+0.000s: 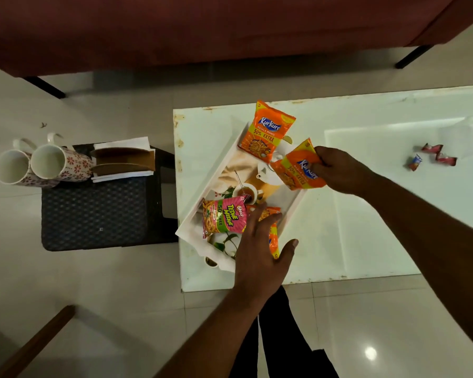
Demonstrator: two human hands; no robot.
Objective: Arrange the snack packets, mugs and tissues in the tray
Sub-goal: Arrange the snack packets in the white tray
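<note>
The left hand (260, 241) covers most of an orange foil snack packet (274, 238) in the white rectangular tray (295, 205), so its print cannot be read. The right hand (336, 167) pinches the second orange foil packet (292, 170) and hides one corner. The small red and blue wrappers (432, 155) are too small to read. The maroon sofa (202, 28) runs off the top edge.
</note>
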